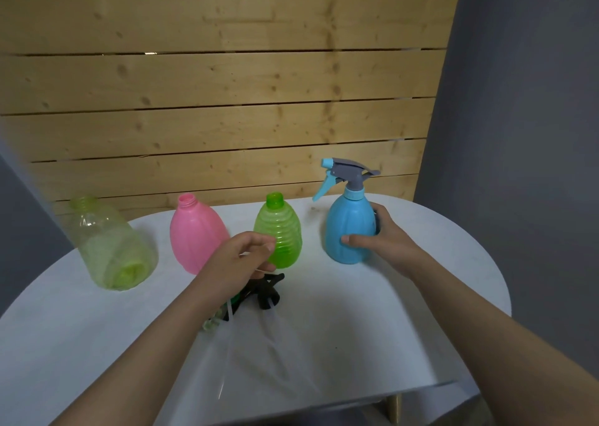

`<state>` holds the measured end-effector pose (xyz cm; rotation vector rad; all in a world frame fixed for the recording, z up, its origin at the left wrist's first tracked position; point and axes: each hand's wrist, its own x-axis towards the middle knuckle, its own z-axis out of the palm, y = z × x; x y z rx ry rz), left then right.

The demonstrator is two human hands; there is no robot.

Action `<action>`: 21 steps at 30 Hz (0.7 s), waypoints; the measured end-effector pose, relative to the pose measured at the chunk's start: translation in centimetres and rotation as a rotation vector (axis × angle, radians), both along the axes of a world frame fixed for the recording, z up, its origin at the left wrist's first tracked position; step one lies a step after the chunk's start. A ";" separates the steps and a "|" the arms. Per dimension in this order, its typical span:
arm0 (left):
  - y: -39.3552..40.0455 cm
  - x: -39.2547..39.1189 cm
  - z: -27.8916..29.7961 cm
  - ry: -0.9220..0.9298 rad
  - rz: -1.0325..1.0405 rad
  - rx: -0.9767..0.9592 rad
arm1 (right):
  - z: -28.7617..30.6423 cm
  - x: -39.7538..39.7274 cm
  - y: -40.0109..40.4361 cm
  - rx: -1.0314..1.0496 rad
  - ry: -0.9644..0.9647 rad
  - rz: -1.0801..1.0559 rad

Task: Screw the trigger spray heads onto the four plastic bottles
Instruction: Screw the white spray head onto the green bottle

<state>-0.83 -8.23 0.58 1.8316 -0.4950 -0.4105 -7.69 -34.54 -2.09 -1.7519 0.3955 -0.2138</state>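
From the head camera, four plastic bottles stand in a row across the far side of a white round-edged desk (421, 296), in front of a wall of pale wooden planks (227, 85).

At the left end is a clear pale green bottle (107, 244), its neck open and bare. Next comes a pink bottle (194, 234), also without a top. Just beside it stands a ribbed bright green bottle (281, 231) with an open neck. Well apart to the right is a blue bottle (348, 228), and this one already carries a trigger spray head (346, 174), grey with a light blue nozzle, lever and collar, pointing left.

The right hand (382, 237) is wrapped around the lower half of the blue bottle, thumb across the front and fingers behind, so its grip is clamped on that bottle as it stands on the desk.

The left hand (243, 257) hovers low in front of the pink and ribbed green bottles. Its fingers are curled together, pinching a thin clear tube (256, 253). Just below that hand lies a heap of loose spray heads (262, 291), mostly black with a bit of green, their clear tubes trailing toward the near edge.
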 end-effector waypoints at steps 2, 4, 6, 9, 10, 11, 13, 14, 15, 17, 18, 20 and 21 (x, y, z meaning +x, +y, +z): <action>0.0 0.0 -0.1 -0.005 -0.003 0.008 | -0.1 0.0 0.1 -0.033 0.013 0.006; 0.1 0.0 -0.1 -0.009 -0.004 0.014 | -0.1 -0.1 0.1 -0.057 0.018 0.008; 0.2 0.0 -0.1 -0.025 -0.006 0.032 | 0.1 -0.3 0.1 -0.075 0.033 -0.006; 0.5 -0.1 0.0 -0.077 0.009 0.067 | 0.4 -1.1 0.6 -0.168 0.053 -0.103; 0.6 -0.2 0.0 -0.103 0.016 0.081 | 0.5 -1.4 0.9 -0.201 0.040 -0.157; 0.8 -0.3 -0.1 -0.131 0.023 0.097 | 0.7 -1.7 1.3 -0.230 0.012 -0.211; 1.1 -0.5 -0.1 -0.187 0.045 0.140 | 1.1 -2.6 2.2 -0.286 -0.066 -0.280; 1.4 -0.6 -0.1 -0.213 0.058 0.164 | 1.3 -3.1 2.7 -0.305 -0.094 -0.285; 1.6 -0.7 -0.2 -0.239 0.072 0.188 | 1.5 -3.6 3.2 -0.309 -0.108 -0.269; 2.0 -0.7 -0.2 -0.280 0.099 0.226 | 1.9 -4.2 4.2 -0.267 -0.109 -0.198; 2.3 -0.7 -0.2 -0.291 0.110 0.244 | 2.0 -4.4 4.7 -0.240 -0.107 -0.161; 2.8 -0.7 -0.3 -0.313 0.122 0.287 | 2.2 -4.6 5.7 -0.209 -0.107 -0.110; 3.0 -0.7 -0.4 -0.331 0.125 0.308 | 2.2 -4.6 6.0 -0.206 -0.104 -0.094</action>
